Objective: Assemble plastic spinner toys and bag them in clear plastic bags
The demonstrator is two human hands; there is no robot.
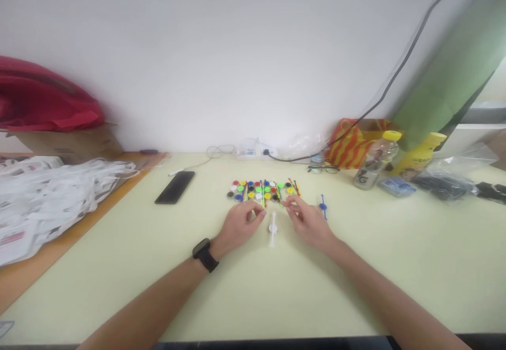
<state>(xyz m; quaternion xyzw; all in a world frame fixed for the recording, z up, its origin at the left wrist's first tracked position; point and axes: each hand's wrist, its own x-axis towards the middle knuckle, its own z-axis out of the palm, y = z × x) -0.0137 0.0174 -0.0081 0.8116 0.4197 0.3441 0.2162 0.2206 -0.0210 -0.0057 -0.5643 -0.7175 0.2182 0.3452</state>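
Note:
My left hand [243,223], with a dark watch [205,254] on its wrist, is closed in a pinch at the near edge of the colourful pieces. Whatever lies between its fingertips is too small to make out. Opposite it, my right hand [310,223] is also pinched, and its fingertips hide what they hold, if anything. Just beyond both hands lie several small round caps [259,196] in many colours, with thin coloured sticks [263,192] across them. Between the hands rests a white stick with a round disc [272,229]. A similar blue piece [323,207] lies right of my right hand.
A black phone [175,187] lies at left, near piled white straps [67,197]. Along the wall stand a power strip [253,152], glasses [323,169], a striped bag [342,142] and two yellow-capped bottles [375,163]. A blue packet [397,186] sits before them.

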